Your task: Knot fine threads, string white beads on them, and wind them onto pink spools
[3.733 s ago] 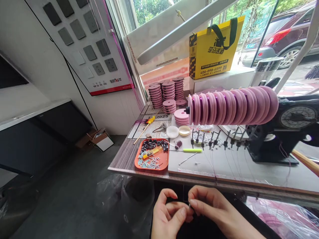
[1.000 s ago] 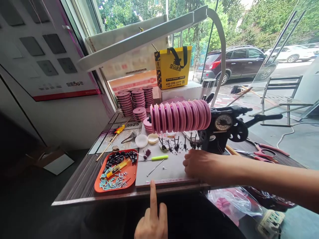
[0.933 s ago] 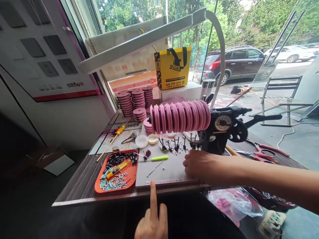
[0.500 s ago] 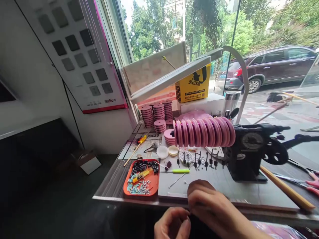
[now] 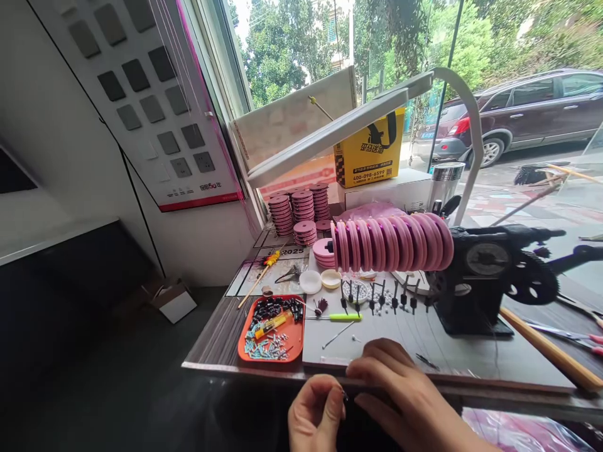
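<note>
At the bench's front edge my left hand is closed, with thumb and forefinger pinching a small dark piece too small to name. My right hand is beside it, fingers stretched to the left and thumb apart, with nothing visible in it. Past the hands lies a pale work board with a small white-headed pin, a thin metal rod and a small dark slim item. Above the board, a row of pink spools sits on a black hand-cranked winder, with several black weights below.
A red tray of black and turquoise small parts and a yellow tube stands at left. Nearby are a green-handled tool, a white lid and stacked pink spools. A wooden handle and scissors lie at right.
My right hand has drawn apart from my left, its fingers spreading and thumb separating. The dark piece in my left fingers now shows. The camera view has shifted slightly.
</note>
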`<state>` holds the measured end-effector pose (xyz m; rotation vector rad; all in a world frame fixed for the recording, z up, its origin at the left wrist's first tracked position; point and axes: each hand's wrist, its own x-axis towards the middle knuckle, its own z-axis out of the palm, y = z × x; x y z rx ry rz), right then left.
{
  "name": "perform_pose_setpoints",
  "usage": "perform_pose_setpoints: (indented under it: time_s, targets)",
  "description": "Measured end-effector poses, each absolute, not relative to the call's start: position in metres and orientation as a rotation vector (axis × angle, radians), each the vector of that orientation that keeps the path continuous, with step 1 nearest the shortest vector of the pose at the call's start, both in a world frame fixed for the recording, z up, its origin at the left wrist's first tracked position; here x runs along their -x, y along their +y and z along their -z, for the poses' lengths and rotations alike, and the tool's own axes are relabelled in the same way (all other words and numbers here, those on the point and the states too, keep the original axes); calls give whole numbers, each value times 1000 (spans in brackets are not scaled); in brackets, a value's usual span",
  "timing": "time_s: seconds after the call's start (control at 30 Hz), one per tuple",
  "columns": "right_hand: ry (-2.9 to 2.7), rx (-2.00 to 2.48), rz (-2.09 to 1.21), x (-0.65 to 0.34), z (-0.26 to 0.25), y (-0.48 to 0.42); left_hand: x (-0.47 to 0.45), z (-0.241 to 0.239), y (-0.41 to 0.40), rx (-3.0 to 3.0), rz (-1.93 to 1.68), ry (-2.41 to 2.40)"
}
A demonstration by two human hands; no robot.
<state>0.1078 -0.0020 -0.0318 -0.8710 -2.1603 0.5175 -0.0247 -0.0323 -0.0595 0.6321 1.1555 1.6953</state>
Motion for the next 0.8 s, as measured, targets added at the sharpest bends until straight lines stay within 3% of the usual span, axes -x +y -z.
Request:
perform_pose_setpoints:
  time_s: [0.2,0.37,0.8]
  targets:
    - [-2209,818,-475,-110,31,1,26,53,-33,-733,-1703,1187]
    - [-2336,804,-423,-110,22,2,34,51,-33,-719,-1396,1188]
    - [-2128,770,-771,-106,23,-1,33,55,-32,-717,-1452,894]
